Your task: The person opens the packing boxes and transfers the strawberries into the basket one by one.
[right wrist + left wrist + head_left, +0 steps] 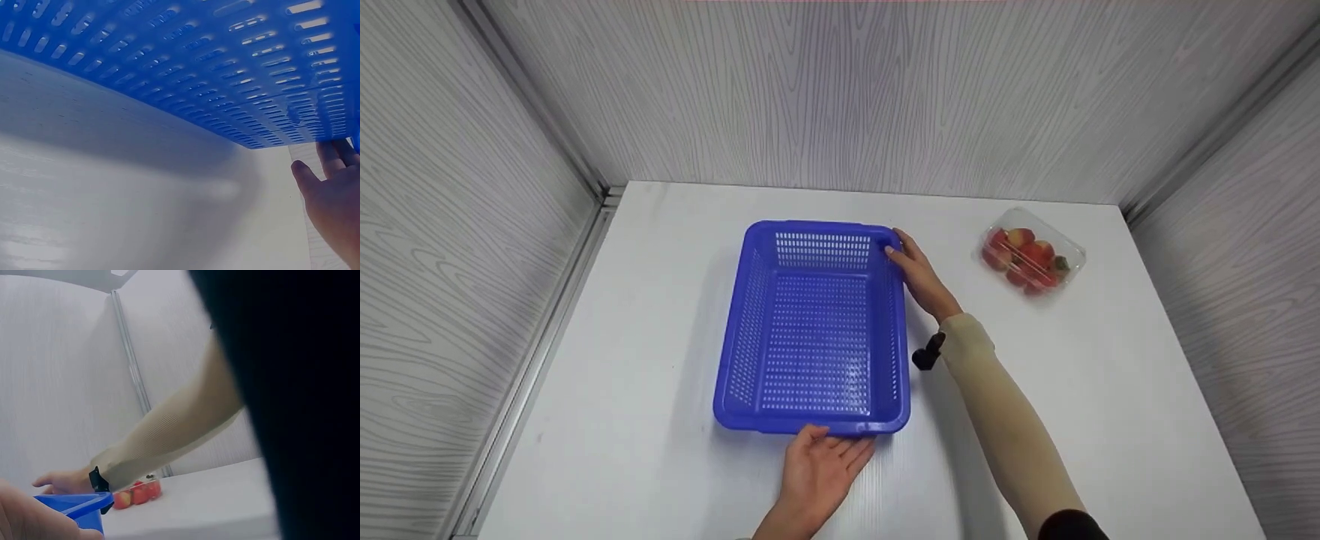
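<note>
A blue plastic basket (817, 337) with slotted walls and a perforated floor lies across the middle of the head view. At its near rim, my left hand (821, 476) has the thumb over the edge and the fingers stretched beneath it, palm up. My right hand (921, 277) grips the far right corner, thumb over the rim and the other fingers along the outside. From the right wrist, the basket's slotted side (225, 73) slants above the white surface, with the right hand's fingers (331, 160) up against it. The left wrist view shows only the rim corner (84, 503).
Right of the basket, a clear plastic box (1069, 240) of red and yellow fruit sits on the white table (1110, 390). Pale wood-grain panels (825, 97) enclose the table at the back and both sides. A dark shape fills the right of the left wrist view.
</note>
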{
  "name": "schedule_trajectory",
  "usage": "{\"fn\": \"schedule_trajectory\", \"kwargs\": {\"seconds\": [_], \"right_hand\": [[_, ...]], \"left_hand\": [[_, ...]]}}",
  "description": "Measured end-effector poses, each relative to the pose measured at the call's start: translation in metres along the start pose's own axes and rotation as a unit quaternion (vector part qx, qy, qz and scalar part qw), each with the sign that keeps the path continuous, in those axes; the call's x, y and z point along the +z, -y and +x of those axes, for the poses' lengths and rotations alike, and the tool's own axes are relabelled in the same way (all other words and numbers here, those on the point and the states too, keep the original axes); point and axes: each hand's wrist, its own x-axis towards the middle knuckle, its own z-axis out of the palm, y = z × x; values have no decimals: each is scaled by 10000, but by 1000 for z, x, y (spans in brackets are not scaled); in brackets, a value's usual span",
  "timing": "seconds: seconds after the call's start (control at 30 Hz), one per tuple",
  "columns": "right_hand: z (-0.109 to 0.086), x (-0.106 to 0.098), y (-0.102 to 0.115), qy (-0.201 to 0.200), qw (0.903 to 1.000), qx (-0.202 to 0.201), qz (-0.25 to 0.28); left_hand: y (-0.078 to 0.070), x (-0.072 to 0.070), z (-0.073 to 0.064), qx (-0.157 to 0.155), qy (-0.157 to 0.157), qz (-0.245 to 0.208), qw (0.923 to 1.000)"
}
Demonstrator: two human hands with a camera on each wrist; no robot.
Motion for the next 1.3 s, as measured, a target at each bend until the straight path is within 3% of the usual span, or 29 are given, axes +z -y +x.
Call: {"fn": "schedule_trajectory", "kwargs": {"seconds": [0.17, 0.27, 0.37, 0.43, 0.5, 0.57, 0.73, 0.8, 0.87, 0.9, 0.97, 1.13, 1.2, 1.27, 1.3], "right_hand": [[-2, -7, 4, -405, 9989, -126, -189], [-5, -20, 6, -826, 9957, -420, -74], [-11, -38, 8, -1451, 9858, -826, -164], [-18, -51, 10, -2033, 9720, -1084, -470], [-27, -66, 11, -2701, 9493, -1302, -947], [-38, -82, 13, -3322, 9201, -1481, -1454], [-62, -125, 11, -4666, 8290, -1803, -2502], [-71, -140, 9, -5170, 7954, -1645, -2701], [-81, -153, 7, -5586, 7745, -1201, -2715], [-86, -157, 5, -5744, 7689, -892, -2661], [-95, -164, 2, -5887, 7742, -180, -2318], [-108, -165, -10, -5553, 8144, 1496, -774], [-109, -160, -14, -5383, 8245, 1742, 99], [-109, -153, -15, -5234, 8250, 1809, 1125], [-108, -150, -14, -5156, 8203, 1754, 1747]], "left_hand": [[3, -2, 3, -264, -151, 736, 9968], [3, -3, 4, -337, -158, 1006, 9942], [1, -4, 4, -318, -165, 1093, 9934], [-2, -5, 3, -321, -155, 1074, 9936], [-4, -6, 2, -339, -105, 992, 9944], [-6, -8, 0, -362, -34, 919, 9951], [-17, -15, -8, -353, 104, 937, 9949], [-22, -20, -11, -358, 115, 1027, 9940], [-27, -24, -13, -390, 110, 1082, 9933], [-29, -26, -14, -410, 130, 1112, 9929], [-32, -29, -16, -447, 200, 1202, 9915], [-36, -36, -17, -412, 286, 1602, 9858], [-36, -37, -17, -370, 291, 1672, 9848], [-36, -38, -16, -342, 288, 1687, 9847], [-36, -38, -16, -336, 295, 1696, 9845]]}}
